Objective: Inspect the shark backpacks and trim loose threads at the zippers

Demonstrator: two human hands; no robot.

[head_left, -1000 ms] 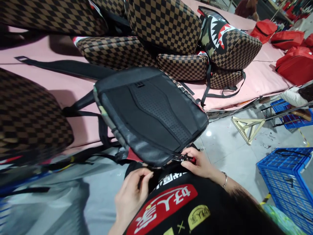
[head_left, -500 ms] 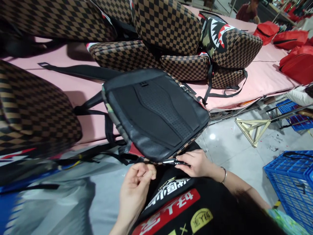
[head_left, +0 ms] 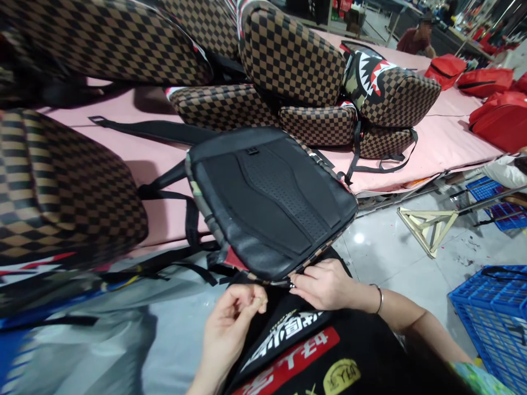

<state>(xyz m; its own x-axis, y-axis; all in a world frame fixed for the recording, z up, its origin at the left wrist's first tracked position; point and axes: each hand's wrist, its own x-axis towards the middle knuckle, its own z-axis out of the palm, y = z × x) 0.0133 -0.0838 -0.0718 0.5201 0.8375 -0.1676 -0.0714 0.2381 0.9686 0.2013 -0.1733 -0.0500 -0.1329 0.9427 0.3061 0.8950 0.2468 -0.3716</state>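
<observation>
A black backpack (head_left: pixel 272 203) lies with its padded back panel up, at the edge of the pink table. Its near seam has checkered trim and a bit of red at the corner. My right hand (head_left: pixel 323 285) is closed at this near edge around small thread snips (head_left: pixel 292 285), of which only a metal tip shows. Just left of it, my left hand (head_left: pixel 241 307) pinches thumb against fingers below the trim. Whatever is between those fingertips is too small to make out.
Several checkered bags (head_left: pixel 292 55) are piled behind the backpack, and another (head_left: pixel 69 181) stands at left. Red bags (head_left: pixel 500 120) lie farther right on the pink table (head_left: pixel 444 131). Blue crates (head_left: pixel 489 318) stand on the floor at right. A person (head_left: pixel 414 38) is at the far side.
The view has shifted, so the bags and backpack appear slightly lower and farther right. My right hand has turned, and the snips that showed plainly before are now mostly hidden. My left hand keeps its pinch.
</observation>
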